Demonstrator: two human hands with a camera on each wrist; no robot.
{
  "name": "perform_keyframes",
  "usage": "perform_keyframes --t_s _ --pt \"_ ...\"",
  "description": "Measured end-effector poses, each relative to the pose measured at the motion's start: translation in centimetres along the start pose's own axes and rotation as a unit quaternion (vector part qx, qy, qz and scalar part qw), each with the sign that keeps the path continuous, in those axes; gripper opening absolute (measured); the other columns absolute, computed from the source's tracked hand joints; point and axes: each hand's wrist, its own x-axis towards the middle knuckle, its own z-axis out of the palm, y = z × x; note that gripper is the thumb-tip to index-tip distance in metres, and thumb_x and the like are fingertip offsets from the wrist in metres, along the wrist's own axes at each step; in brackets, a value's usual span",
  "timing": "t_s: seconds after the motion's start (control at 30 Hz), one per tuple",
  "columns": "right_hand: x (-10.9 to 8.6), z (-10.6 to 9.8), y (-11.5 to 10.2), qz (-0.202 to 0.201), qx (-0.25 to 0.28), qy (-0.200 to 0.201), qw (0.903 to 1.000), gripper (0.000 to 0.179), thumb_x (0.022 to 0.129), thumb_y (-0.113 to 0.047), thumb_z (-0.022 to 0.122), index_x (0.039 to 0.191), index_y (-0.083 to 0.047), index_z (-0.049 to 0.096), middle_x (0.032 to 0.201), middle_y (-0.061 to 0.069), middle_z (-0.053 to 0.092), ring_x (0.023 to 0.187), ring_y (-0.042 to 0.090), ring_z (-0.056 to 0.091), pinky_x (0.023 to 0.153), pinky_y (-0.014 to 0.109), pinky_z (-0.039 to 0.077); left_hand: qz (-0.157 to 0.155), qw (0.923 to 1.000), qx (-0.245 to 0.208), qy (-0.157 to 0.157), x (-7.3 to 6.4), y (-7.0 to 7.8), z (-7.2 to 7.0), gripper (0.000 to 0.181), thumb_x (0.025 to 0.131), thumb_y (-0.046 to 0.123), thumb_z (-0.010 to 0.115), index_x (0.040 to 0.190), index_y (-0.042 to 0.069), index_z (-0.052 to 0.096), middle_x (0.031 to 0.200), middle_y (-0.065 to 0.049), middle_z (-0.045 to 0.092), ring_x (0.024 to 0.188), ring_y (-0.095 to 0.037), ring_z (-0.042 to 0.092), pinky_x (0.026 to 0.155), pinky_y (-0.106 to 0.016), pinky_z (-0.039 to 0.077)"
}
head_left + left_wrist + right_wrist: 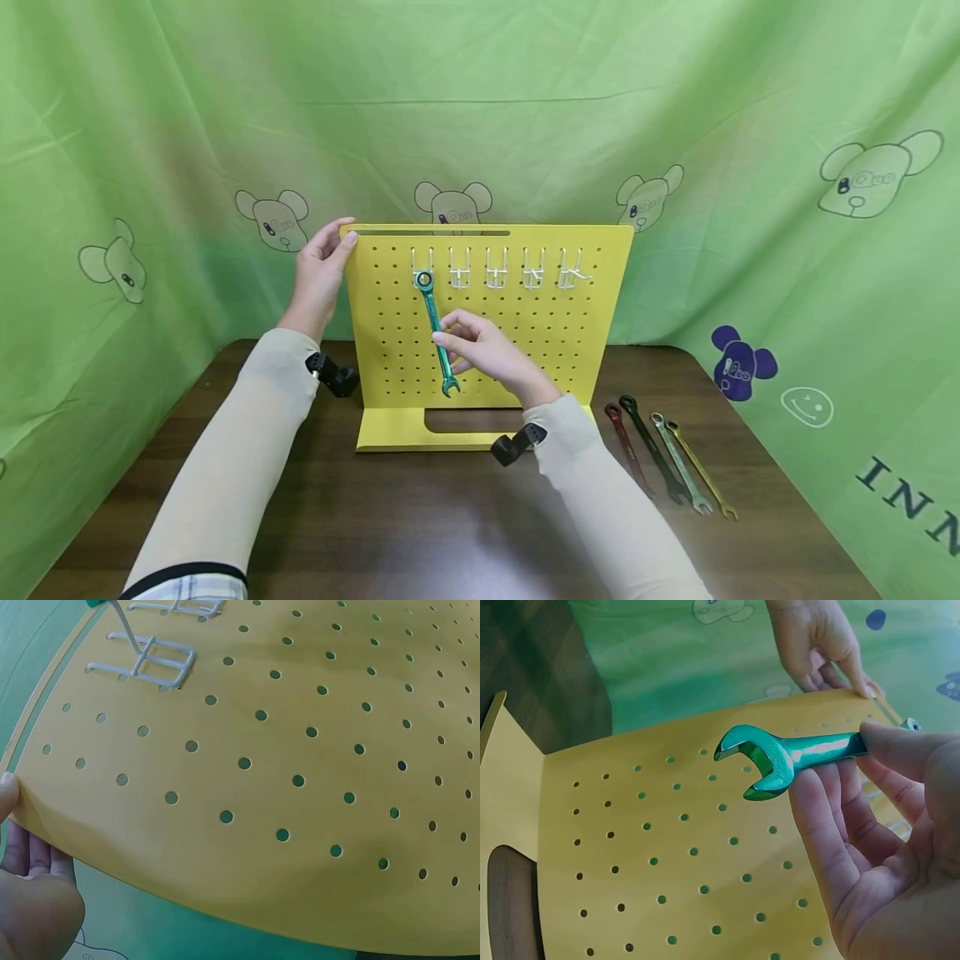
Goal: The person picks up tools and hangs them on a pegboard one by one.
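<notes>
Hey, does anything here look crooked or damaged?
Nothing clearly wrong: the board stands upright and the four loose wrenches lie side by side. The rightmost hook seems to point right, perhaps just from the camera angle.

Both wrist views seemingly near pegboard (517,305)

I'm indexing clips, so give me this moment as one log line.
left hand: grips yellow board corner | right hand: pinches green wrench, ring end at leftmost hook | four wrenches: on table
</notes>
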Motion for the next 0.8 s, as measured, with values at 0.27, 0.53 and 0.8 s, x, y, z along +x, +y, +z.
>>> perform_keyframes --t_s 0.27,0.53,0.8 --pt "0.6 0.1 0.5 0.016 0.017 0.008 0.9997 0.018 0.103 -0.022 0.06 0.113 -0.007 0.059 0.093 0.008 0.058 0.085 0.02 0.059 0.076 0.039 0.061 0.002 1.0 -0.005 -0.001 0.0 0.0 0.0 0.03 0.099 0.019 0.065 0.129 0.017 0.068 0.102 0.0 0.058 0.093 -0.011 0.054 0.083 -0.021 0.05" --pt "1.4 0.5 1.2 0.045 0.015 0.031 0.9984 0.024 0.102 -0.022 0.061 0.117 -0.003 0.061 0.101 0.01 0.063 0.089 0.02 0.06 0.083 0.036 0.059 0.004 0.9999 -0.013 -0.001 -0.1 0.0 0.1 0.027 0.099 0.018 0.065 0.126 0.018 0.069 0.1 0.001 0.059 0.091 -0.011 0.054 0.082 -0.021 0.051" --pt "2.4 1.2 0.9 0.071 -0.011 0.053 0.996 0.036 0.101 -0.027 0.063 0.125 0.0 0.06 0.112 0.013 0.066 0.098 0.025 0.066 0.092 0.04 0.056 0.005 1.0 -0.005 0.001 0.0 -0.1 0.0 0.029 0.099 0.019 0.066 0.128 0.017 0.068 0.101 0.0 0.057 0.092 -0.011 0.053 0.081 -0.02 0.05"
